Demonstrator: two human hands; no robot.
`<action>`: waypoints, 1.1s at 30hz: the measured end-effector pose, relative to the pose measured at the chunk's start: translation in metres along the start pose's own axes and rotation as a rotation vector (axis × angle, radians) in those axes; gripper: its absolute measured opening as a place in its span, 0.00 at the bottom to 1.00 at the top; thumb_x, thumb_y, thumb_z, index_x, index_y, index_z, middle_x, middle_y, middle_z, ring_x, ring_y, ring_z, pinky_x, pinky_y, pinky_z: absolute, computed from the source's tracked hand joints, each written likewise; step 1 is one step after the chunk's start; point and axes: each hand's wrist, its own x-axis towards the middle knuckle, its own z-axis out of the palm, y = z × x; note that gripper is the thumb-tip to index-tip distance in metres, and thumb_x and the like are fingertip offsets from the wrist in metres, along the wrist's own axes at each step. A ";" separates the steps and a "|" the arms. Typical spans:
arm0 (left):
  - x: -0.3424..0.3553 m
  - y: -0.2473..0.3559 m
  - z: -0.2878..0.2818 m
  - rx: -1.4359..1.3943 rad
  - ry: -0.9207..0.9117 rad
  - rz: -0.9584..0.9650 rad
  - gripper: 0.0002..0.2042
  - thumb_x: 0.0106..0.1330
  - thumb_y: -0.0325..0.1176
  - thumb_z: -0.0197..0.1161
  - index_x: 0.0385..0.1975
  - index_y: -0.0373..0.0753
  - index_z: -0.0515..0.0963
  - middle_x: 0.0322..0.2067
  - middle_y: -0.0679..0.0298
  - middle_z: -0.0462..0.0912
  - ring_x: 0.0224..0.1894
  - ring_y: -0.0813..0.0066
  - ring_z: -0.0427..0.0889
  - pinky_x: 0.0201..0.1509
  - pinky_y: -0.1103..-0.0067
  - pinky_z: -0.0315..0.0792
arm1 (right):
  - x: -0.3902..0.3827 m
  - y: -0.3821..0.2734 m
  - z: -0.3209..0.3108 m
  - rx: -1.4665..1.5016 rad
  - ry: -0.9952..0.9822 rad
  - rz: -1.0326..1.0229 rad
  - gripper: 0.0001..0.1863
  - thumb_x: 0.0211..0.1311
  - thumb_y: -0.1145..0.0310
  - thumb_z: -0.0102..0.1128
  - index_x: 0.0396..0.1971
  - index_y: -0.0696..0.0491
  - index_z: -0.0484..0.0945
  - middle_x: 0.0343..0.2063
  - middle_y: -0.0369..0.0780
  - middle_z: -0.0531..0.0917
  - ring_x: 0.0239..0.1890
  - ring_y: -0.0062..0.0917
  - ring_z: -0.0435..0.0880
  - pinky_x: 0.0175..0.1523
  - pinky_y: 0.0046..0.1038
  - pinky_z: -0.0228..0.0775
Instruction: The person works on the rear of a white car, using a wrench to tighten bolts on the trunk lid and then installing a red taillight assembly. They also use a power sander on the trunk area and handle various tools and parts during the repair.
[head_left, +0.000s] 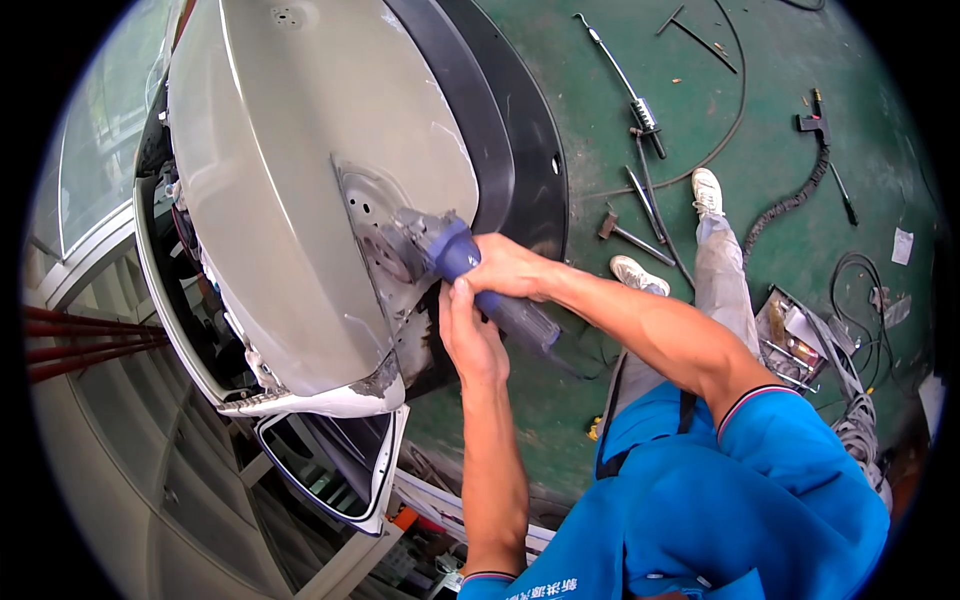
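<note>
A blue-and-grey angle grinder point(518, 318) is held against a grey-beige car body panel point(290, 180). Its disc point(388, 252) meets the panel in a recessed patch that is scuffed down to bare, darker metal, with a few small holes point(360, 202) just above. My right hand point(505, 268) is wrapped round the front of the grinder's body, near its metal head. From the near side, my left hand point(470, 335) cups the same body, its fingers pressed against it and partly hidden. The grinder's rear end points toward my legs.
On the green floor lie a slide hammer point(625, 85), a hammer point(635, 238), a T-shaped bar point(700, 42), a black gun-like tool with a sleeved hose point(815, 125), and cables. A tray of small items point(795, 335) sits right of my legs. A dark bumper point(520, 130) edges the panel; a window frame point(330, 465) stands below.
</note>
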 end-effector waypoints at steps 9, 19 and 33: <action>-0.020 -0.013 -0.001 -0.059 0.060 -0.017 0.26 0.77 0.49 0.53 0.65 0.36 0.68 0.61 0.57 0.72 0.64 0.63 0.71 0.66 0.65 0.66 | -0.018 0.003 0.004 -0.032 -0.059 0.039 0.20 0.47 0.63 0.71 0.38 0.60 0.80 0.32 0.39 0.84 0.34 0.23 0.82 0.43 0.31 0.77; -0.009 -0.005 0.001 -0.042 0.070 -0.023 0.28 0.76 0.50 0.54 0.67 0.36 0.67 0.63 0.56 0.72 0.65 0.63 0.70 0.67 0.65 0.67 | -0.004 0.002 -0.001 -0.053 -0.050 0.042 0.20 0.47 0.60 0.70 0.35 0.60 0.80 0.29 0.39 0.83 0.30 0.22 0.81 0.37 0.30 0.76; -0.032 -0.013 -0.002 -0.063 0.089 -0.021 0.26 0.76 0.49 0.54 0.65 0.36 0.69 0.61 0.58 0.73 0.64 0.64 0.71 0.67 0.66 0.67 | -0.024 0.011 0.012 0.028 -0.059 0.030 0.16 0.50 0.64 0.69 0.34 0.59 0.80 0.30 0.39 0.83 0.32 0.22 0.82 0.38 0.31 0.79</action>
